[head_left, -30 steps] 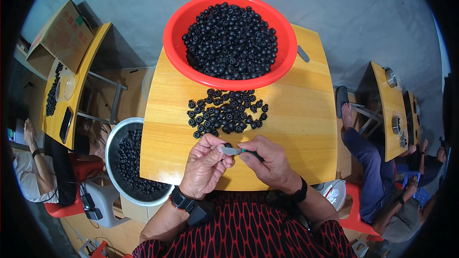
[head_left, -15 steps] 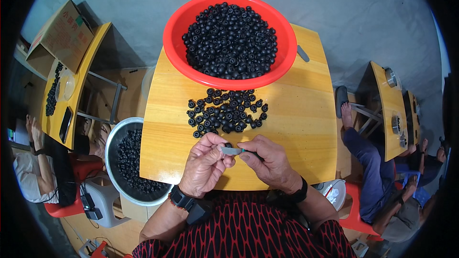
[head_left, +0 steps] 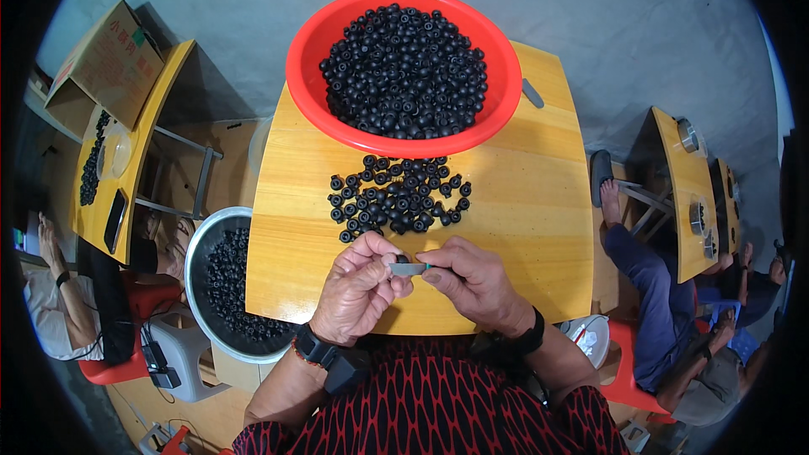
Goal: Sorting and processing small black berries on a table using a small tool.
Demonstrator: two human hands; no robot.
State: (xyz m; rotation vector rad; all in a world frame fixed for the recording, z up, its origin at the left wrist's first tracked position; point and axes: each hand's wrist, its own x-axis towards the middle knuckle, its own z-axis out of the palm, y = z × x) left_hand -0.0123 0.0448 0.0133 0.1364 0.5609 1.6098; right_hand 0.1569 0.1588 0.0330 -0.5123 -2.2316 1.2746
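Note:
Near the table's front edge, my left hand is closed, pinching a small round black part between thumb and fingers. My right hand is closed around the dark handle of a small knife. The short grey blade lies level across the near side of the black part, its tip by my left thumb. Fingers cover most of the held part. Just beyond my hands, a loose pile of black knobbed parts rests on the yellow wooden table.
A red basin heaped with black parts stands at the table's far side, a grey flat strip beside it. Lower left, a metal basin holds more. Other people sit at side tables; a cardboard box stands on the left one.
My hands keep nearly the same pose; the knife blade has dropped very slightly against the black part. At far left, another person's hands have shifted a little.

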